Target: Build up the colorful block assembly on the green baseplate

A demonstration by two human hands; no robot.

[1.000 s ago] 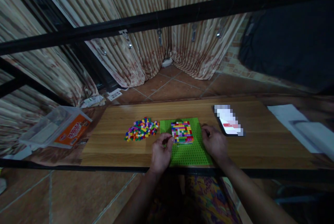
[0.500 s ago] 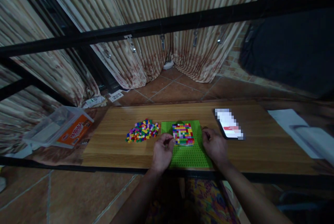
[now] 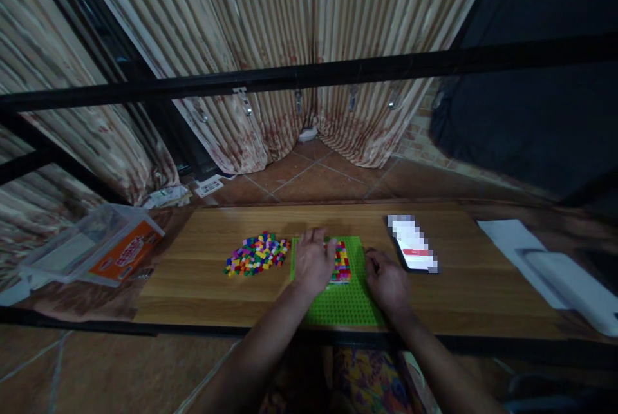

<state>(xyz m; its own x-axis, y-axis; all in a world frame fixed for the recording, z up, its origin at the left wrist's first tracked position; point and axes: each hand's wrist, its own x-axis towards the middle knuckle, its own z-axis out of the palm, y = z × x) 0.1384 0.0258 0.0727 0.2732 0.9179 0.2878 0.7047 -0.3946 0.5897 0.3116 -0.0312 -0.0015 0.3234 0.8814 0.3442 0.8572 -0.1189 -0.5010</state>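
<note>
The fingers of the left hand [image 3: 313, 264] are stretched out, slightly apart, with the thumb to the right side. This hand lies over the left part of a block of colourful toy bricks [image 3: 343, 264]; whether it presses on it, one cannot tell. The right part of the block shows beside the thumb. The fingers of the right hand [image 3: 387, 282] are bent inward at the right edge of the green studded baseplate [image 3: 342, 308], apart from the block; if something small is between them, it cannot be seen.

The block sits on the baseplate, closer to its far edge. The baseplate itself lies at the middle of the near edge of the wooden table [image 3: 212, 303]. Just beside its left edge is a pile of loose toy bricks [image 3: 257, 254]. To the right of the baseplate, nearer to the far edge of the table, lies a lit smartphone [image 3: 414, 246].
</note>
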